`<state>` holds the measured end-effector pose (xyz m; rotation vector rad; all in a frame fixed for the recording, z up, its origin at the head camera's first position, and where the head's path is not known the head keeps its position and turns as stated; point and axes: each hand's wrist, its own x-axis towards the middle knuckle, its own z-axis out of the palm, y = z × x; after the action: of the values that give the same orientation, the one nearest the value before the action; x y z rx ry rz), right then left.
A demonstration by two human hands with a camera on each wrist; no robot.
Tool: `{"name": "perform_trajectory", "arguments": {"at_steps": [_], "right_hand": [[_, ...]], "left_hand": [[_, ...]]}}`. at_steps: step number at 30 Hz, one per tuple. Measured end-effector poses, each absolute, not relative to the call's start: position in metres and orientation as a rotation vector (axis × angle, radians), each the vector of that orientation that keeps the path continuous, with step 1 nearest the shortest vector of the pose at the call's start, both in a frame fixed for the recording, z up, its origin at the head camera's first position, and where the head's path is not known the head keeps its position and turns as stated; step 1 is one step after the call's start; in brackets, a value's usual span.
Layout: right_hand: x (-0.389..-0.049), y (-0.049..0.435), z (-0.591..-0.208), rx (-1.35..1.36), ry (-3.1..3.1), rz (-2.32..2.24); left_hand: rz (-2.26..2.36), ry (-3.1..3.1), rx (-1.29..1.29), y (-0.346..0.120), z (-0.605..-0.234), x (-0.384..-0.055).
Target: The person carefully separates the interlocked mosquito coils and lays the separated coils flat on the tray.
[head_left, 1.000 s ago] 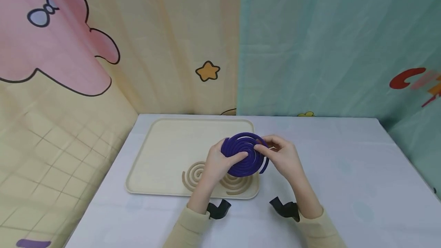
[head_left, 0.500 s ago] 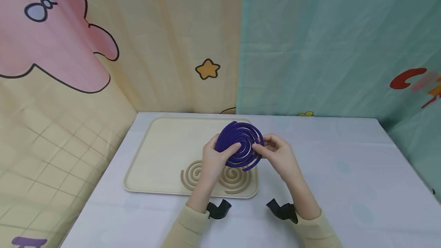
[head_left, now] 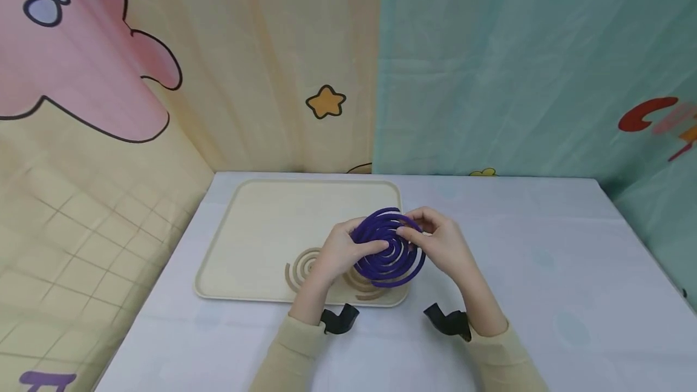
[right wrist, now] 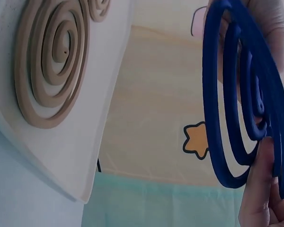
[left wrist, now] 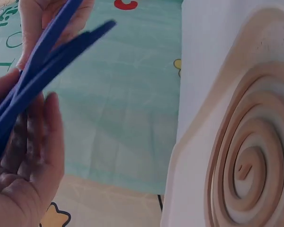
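Dark blue-purple mosquito coils (head_left: 369,233), two nested spirals by the look of it, are held up between both hands above the tray's right end. My left hand (head_left: 343,250) grips their left side, thumb across the front face. On the right rim, my right hand (head_left: 440,241) pinches a ring between thumb and fingers. Seen edge-on in the left wrist view, the blue coils (left wrist: 57,66) splay into two layers at an angle. Gaps show between the rings of the blue coils (right wrist: 210,94) in the right wrist view.
A cream tray (head_left: 261,228) lies on the white table (head_left: 523,271). On it rest a tan coil (head_left: 290,277) at the left and another tan coil (head_left: 370,297), partly hidden behind the blue ones. Printed curtains (head_left: 490,77) stand behind the table.
The blue coils rose and shifted left, then came back down and right, turning in my hands. Their rings now stand further apart. Both hands keep hold of them.
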<state>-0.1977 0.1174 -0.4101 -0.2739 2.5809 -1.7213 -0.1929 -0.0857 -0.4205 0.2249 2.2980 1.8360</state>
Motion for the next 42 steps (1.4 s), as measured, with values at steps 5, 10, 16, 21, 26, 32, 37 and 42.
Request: {"name": "perform_trajectory", "arguments": {"at_steps": [5, 10, 16, 21, 26, 32, 37, 42], "right_hand": [[-0.202, 0.115, -0.411, -0.058, 2.413, -1.949], [-0.204, 0.116, -0.414, -0.088, 2.418, -1.912], [-0.202, 0.117, -0.415, -0.473, 2.669, -1.578], [-0.203, 0.119, -0.415, -0.483, 2.652, -1.568], [-0.207, 0.119, -0.416, -0.305, 2.545, -1.695], [-0.209, 0.119, -0.414, -0.152, 2.4, -1.857], [-0.209, 0.124, -0.413, -0.227, 2.529, -1.763], [-0.207, 0.126, -0.413, -0.431, 2.666, -1.628]], "left_hand": [[2.157, 2.035, 0.136, -0.079, -0.423, -0.196], [2.103, 2.173, 0.122, -0.079, -0.424, -0.195], [1.835, 2.271, 0.219, -0.085, -0.425, -0.197], [1.868, 2.167, 0.196, -0.083, -0.428, -0.199], [2.121, 2.013, 0.016, -0.074, -0.43, -0.201], [2.381, 1.775, -0.115, -0.065, -0.432, -0.201], [2.381, 1.693, -0.027, -0.069, -0.43, -0.201], [2.28, 1.633, 0.053, -0.077, -0.426, -0.202]]}}
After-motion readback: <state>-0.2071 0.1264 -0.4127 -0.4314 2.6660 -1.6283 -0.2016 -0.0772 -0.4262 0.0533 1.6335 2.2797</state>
